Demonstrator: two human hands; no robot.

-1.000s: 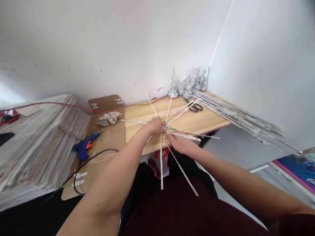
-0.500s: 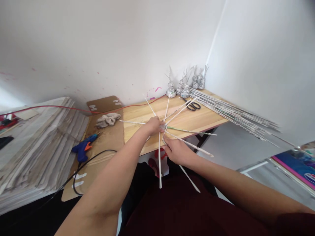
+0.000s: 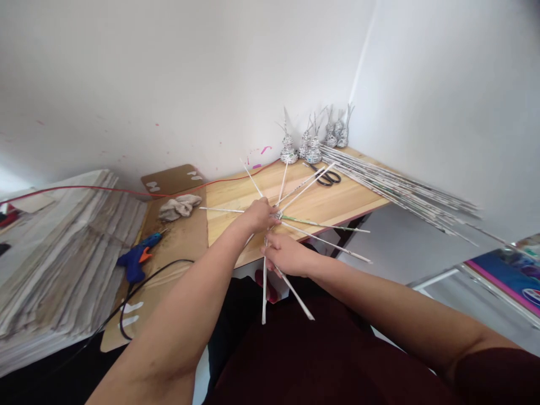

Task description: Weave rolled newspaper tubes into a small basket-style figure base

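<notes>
Several rolled paper sticks (image 3: 327,242) fan out like spokes from a small woven centre (image 3: 279,215) above the front edge of the wooden table. My left hand (image 3: 262,215) is closed on this paper-stick frame at the left of its centre. Just below, my right hand (image 3: 287,254) has its fingers closed round a paper stick (image 3: 297,295) close to the hub; that stick slants down toward my lap. Another spoke (image 3: 264,292) hangs beside it. The fingertips of both hands partly hide the weave.
Small woven paper figures (image 3: 289,151) stand against the wall, near black-handled scissors (image 3: 328,176). A bundle of paper sticks (image 3: 388,183) overhangs the table's right end. At left are a blue glue gun (image 3: 135,260) with its black cable, a crumpled cloth (image 3: 179,207) and a newspaper stack (image 3: 63,264).
My right hand has moved left beneath the centre, and the lower slanting stick has swung left with it. My left hand stays on the frame. The whole view has shifted slightly.
</notes>
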